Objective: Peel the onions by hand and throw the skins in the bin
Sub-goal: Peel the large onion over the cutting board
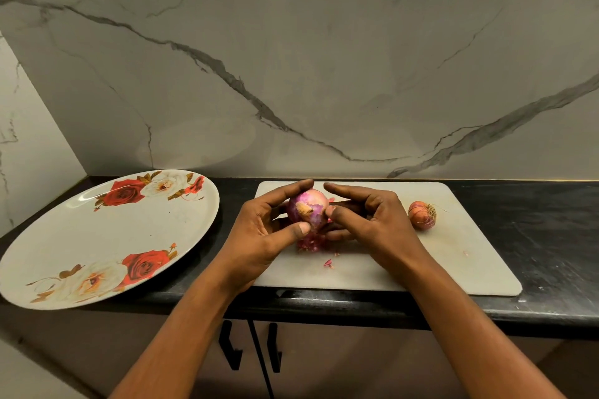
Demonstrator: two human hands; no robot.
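The onion (308, 209) is being held just above the white board (453, 269). It is looking firm and light, with shiny bare parts that may be slippery and a dry brown bit of skin left. The left hand (269, 230) is curling round it to steady it. The right hand (372, 217) is pinching at the skin's edge, likely the best place to pull. Loose skins (311, 243) are lying underneath. A second onion (422, 215) is waiting on the board.
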